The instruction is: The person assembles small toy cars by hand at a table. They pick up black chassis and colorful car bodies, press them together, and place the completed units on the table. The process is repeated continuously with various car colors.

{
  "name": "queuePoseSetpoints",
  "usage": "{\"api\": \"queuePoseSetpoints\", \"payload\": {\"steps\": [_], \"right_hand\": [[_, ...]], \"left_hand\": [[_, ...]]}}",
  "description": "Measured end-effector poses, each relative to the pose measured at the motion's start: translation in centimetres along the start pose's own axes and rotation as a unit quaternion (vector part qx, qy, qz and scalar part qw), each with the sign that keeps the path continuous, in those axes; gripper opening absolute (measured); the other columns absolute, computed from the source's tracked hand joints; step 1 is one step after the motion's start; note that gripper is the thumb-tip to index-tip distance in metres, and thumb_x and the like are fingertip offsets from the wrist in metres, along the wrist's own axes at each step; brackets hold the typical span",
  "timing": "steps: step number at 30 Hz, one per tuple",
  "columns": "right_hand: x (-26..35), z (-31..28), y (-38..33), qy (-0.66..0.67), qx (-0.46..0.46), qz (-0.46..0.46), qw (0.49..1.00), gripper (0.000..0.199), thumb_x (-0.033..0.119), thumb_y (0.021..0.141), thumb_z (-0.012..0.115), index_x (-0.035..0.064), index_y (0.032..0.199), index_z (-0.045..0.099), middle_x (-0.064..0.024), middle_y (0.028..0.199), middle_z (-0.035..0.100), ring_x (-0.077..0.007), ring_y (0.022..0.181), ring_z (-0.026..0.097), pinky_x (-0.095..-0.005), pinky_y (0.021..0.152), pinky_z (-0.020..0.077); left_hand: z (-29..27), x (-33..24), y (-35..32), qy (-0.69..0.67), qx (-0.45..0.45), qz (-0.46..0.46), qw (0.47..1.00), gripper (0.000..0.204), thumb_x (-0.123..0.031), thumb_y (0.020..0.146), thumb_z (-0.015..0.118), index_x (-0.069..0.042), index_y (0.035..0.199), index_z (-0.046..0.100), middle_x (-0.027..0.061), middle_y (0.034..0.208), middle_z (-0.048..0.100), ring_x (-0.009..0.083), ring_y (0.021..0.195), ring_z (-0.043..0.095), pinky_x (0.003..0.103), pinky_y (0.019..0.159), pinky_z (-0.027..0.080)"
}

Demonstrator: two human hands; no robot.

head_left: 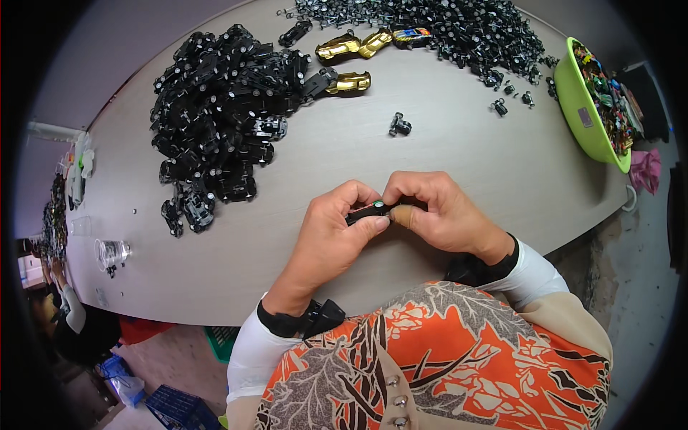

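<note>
One slim dark toy-car piece (368, 210), pinched between fingers of left hand (326, 226) and right hand (444, 215) (tan thumb-wrap (404, 216), right); rounded lime-green basin (572, 97) heaped with multicoloured pieces (605, 97).

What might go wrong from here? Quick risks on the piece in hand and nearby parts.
1. The small black toy-car part sits between the fingertips of the left hand and right hand; it might slip.
2. The tan cover on the right thumb could dull feel.
3. The loose wheeled piece beyond the hands may get knocked.
</note>
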State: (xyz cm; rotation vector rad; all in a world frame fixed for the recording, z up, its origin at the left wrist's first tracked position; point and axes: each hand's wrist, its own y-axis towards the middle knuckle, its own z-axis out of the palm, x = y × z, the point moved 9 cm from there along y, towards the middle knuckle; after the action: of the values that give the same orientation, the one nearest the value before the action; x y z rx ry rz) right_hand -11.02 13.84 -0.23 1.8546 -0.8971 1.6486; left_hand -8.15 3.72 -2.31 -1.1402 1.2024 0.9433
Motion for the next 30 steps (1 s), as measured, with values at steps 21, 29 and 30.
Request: {"api": "queuePoseSetpoints", "payload": {"steps": [21, 29, 30], "right_hand": [[0.2, -2.2, 0.0, 0.191, -0.043, 0.006, 0.981, 0.007, 0.001, 0.08, 0.056, 0.002, 0.087, 0.057, 0.001, 0.072, 0.054, -0.0041, 0.058, 0.05, -0.0182, 0.05, 0.0407], [2.1, -0.8, 0.3, 0.171, 0.043, 0.049, 0.983, 0.008, 0.003, 0.08, 0.058, 0.0021, 0.089, 0.058, 0.0012, 0.074, 0.057, -0.0047, 0.063, 0.051, -0.0191, 0.054, 0.0414], [2.0, -0.4, 0.2, 0.171, 0.056, 0.053, 0.982, 0.008, 0.003, 0.08, 0.059, 0.002, 0.089, 0.059, 0.0012, 0.075, 0.057, -0.0047, 0.063, 0.051, -0.0191, 0.054, 0.0412]], "left_hand": [[-0.2, 0.5, -0.1, -0.3, -0.03, -0.067, 0.951, 0.023, -0.016, 0.084, 0.06, -0.002, 0.101, 0.053, 0.0071, 0.086, 0.058, 0.0162, 0.079, 0.06, 0.028, 0.066, 0.052], [0.7, 0.3, -1.4, -0.235, 0.04, -0.115, 0.964, 0.022, -0.006, 0.082, 0.061, -0.001, 0.101, 0.052, 0.008, 0.08, 0.062, 0.0119, 0.062, 0.061, 0.019, 0.051, 0.046], [0.8, 0.3, -1.5, -0.231, 0.048, -0.121, 0.964, 0.021, -0.005, 0.082, 0.061, -0.001, 0.101, 0.052, 0.0077, 0.078, 0.062, 0.0108, 0.061, 0.059, 0.019, 0.05, 0.045]]}}
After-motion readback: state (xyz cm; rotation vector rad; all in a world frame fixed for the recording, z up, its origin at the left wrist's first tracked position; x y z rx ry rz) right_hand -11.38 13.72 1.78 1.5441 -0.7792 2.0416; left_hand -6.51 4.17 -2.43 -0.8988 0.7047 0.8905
